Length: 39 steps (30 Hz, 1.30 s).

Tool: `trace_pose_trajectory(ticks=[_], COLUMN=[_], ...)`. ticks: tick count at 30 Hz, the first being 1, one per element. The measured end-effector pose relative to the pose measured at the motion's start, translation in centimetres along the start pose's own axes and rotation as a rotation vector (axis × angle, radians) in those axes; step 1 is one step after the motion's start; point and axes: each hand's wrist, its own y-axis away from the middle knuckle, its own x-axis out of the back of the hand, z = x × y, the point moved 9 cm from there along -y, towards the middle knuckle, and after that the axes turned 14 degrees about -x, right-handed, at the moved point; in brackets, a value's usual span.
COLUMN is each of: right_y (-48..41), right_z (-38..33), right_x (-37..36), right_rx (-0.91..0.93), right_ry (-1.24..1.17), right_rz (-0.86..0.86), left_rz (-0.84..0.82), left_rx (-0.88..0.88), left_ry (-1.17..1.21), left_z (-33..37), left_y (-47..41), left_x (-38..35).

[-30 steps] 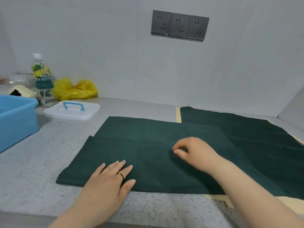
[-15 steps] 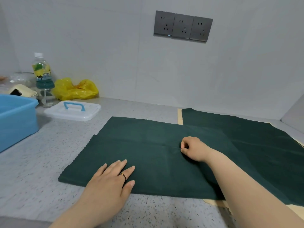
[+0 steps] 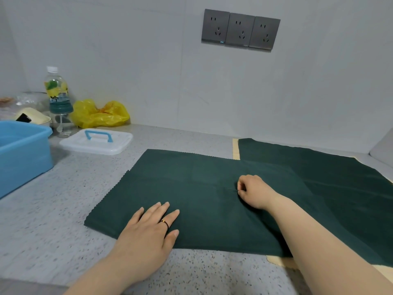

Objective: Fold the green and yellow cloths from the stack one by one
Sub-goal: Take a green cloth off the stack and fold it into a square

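On green cloth (image 3: 191,188) — left hand (image 3: 148,228) flat, right hand (image 3: 253,191) pinching fabric; blue tub (image 3: 23,150), white lid (image 3: 95,141) off left.

Plain dark green cloth (image 3: 191,194) with a zigzag edge lies on a grey countertop (image 3: 53,209) speckled black and white. At 3 o'clock, a second dark green cloth (image 3: 329,177) lies over a pale yellow cloth (image 3: 235,149). At 9 to 10 o'clock: light blue tub (image 3: 23,150), translucent white lid (image 3: 119,143) with blue handle (image 3: 98,134), bright yellow bag (image 3: 100,113); at 12 o'clock, dark grey sockets (image 3: 240,29) on a pale grey wall (image 3: 148,60).

No text can be read; the bottle (image 3: 56,90) label's print is too small.
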Motion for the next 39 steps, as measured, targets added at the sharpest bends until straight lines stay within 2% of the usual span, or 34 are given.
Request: trace_pose_trajectory(ticks=[2, 4, 7, 9, 11, 14, 18, 21, 26, 29, 35, 39], right_y=[0.3, 1.2, 4.8, 8.7, 11.7, 12.5, 11.0, 9.9, 9.1, 8.8, 8.2, 7.4], right_z=[0.1, -0.6, -4.8, -8.8, -11.2, -10.3, -5.4, 0.7, 11.3, 15.4, 17.1, 17.0], right_x=[0.1, 0.6, 0.6, -2.0, -4.7, -6.5, -5.9, -4.3, -0.8, 0.5, 0.4, 2.0], right_rx=[-0.031, -0.045, 0.113, 0.308, 0.384, 0.307, 0.167, 0.022, -0.234, -0.354, -0.390, -0.410], right_ry=[0.014, 0.120, 0.112, 0.038, 0.012, 0.041, 0.145, 0.166, 0.132, 0.119, 0.142, 0.205], right_rz=[0.005, 0.083, 0.250, 0.171, 0.045, -0.045, -0.108, -0.082, 0.035, 0.037, 0.014, 0.075], left_rz=[-0.009, -0.017, -0.021, -0.015, -0.011, -0.024, -0.049, -0.084, -0.151, -0.165, -0.231, -0.094], left_rx=[0.002, 0.004, 0.006, 0.006, 0.010, 0.015, 0.022, 0.039, 0.167, 0.231, 0.266, 0.275], left_ry=[0.011, 0.016, 0.017, 0.010, 0.010, 0.010, 0.035, 0.036, 0.010, -0.005, -0.070, -0.121], left_z=[-0.1, -0.2, -0.2, -0.1, -0.2, -0.2, -0.3, -1.1, -5.4, -7.4, -8.1, -7.9], left_y=[-0.1, -0.1, -0.1, -0.2, -0.2, -0.2, -0.4, -0.2, 1.2, 2.2, 2.4, 0.8], left_x=[-0.2, -0.3, -0.4, -0.3, -0.2, -0.2, -0.3, -0.3, 0.2, 0.4, 0.6, 3.4])
